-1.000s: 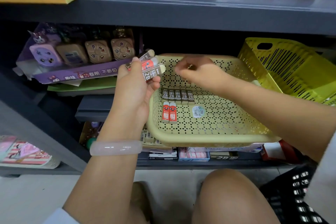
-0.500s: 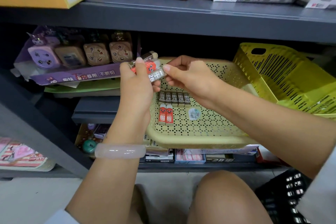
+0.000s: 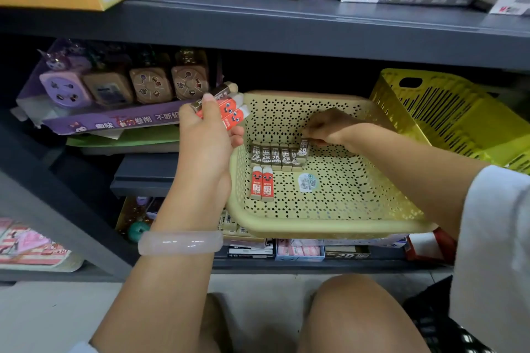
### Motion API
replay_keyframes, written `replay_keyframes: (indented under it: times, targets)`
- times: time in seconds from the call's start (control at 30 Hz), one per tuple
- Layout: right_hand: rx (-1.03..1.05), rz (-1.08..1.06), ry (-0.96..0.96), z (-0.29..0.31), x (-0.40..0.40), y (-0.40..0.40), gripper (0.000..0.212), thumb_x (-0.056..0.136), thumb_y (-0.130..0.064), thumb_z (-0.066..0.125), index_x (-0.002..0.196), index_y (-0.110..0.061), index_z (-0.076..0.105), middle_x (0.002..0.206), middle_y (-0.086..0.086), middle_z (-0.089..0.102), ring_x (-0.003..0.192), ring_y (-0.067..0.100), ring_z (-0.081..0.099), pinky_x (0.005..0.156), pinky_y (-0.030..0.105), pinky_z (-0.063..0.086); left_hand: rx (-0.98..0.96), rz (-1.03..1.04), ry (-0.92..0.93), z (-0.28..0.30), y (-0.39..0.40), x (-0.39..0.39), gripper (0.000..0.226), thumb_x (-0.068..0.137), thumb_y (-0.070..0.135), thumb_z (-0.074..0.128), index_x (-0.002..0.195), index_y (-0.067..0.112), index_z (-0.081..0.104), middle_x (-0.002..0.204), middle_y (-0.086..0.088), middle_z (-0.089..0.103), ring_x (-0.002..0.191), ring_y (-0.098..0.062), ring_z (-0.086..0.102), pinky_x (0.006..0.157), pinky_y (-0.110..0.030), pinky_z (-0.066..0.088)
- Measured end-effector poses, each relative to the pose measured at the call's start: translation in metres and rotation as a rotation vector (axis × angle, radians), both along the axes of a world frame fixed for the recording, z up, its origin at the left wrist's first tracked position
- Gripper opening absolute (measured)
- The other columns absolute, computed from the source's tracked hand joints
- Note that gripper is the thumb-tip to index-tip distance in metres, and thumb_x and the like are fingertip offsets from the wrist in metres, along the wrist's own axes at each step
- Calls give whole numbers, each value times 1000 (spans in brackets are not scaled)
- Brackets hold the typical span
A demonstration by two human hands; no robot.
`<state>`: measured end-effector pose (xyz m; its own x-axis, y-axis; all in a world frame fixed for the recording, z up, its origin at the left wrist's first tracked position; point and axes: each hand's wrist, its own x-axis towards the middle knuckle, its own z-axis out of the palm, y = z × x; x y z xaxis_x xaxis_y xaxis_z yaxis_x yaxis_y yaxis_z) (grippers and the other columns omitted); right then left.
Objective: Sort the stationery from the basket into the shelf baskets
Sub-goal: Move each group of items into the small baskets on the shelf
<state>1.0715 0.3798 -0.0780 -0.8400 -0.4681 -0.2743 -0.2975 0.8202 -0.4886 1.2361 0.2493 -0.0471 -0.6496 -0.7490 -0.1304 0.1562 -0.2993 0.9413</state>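
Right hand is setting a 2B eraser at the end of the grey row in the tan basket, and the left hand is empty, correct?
Not quite. In the head view the left hand is not empty: it holds several erasers. The right hand is indeed setting a 2B eraser at the grey row's end in the tan basket.

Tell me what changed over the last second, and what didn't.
The right hand took a grey 2B eraser from the left hand's bunch and carried it down into the beige basket, setting it at the right end of the grey eraser row. The left hand still holds the remaining erasers; the two red erasers haven't moved.
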Motion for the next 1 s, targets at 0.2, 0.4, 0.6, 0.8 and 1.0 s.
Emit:
replay_keyframes:
  times: [0.2,0.4,0.6,0.8,1.0]
  targets:
    - [-32,21,-89,-15,-2,-2,10,90,-22,58,85,-15,62,82,-1,65,64,6,60,60,17,46,17,7,33,1,-1,-1,18,100,26,34,85,19,41,80,-5,60,37,-4,46,39,-16,38]
    - [-162,3,-198,-13,-2,-1,4,89,-16,60,86,-19,61,95,0,63,76,8,65,65,14,53,-1,-5,20,1,-1,-1,18,100,27,34,86,19,41,81,-5,60,39,-4,47,41,-17,40]
    - [-103,-38,-151,7,7,-1,19,93,-17,54,107,-7,60,98,7,65,84,17,68,85,30,54,13,-16,7,1,0,-1,19,100,27,35,85,17,41,76,-6,55,38,-5,49,40,-17,41]
    - [-788,175,-388,43,55,-28,5,90,-17,57,92,-17,61,85,0,66,76,7,64,68,17,53,43,-53,4,3,6,-2,24,100,28,34,106,7,43,75,-8,57,40,-6,53,42,-17,47]
    - [-947,137,-393,42,72,-41,12,84,-4,63,90,-11,55,74,4,62,62,9,61,68,19,54,46,-63,2,5,5,-1,30,100,31,32,113,6,43,75,-10,60,41,-7,57,42,-18,47]
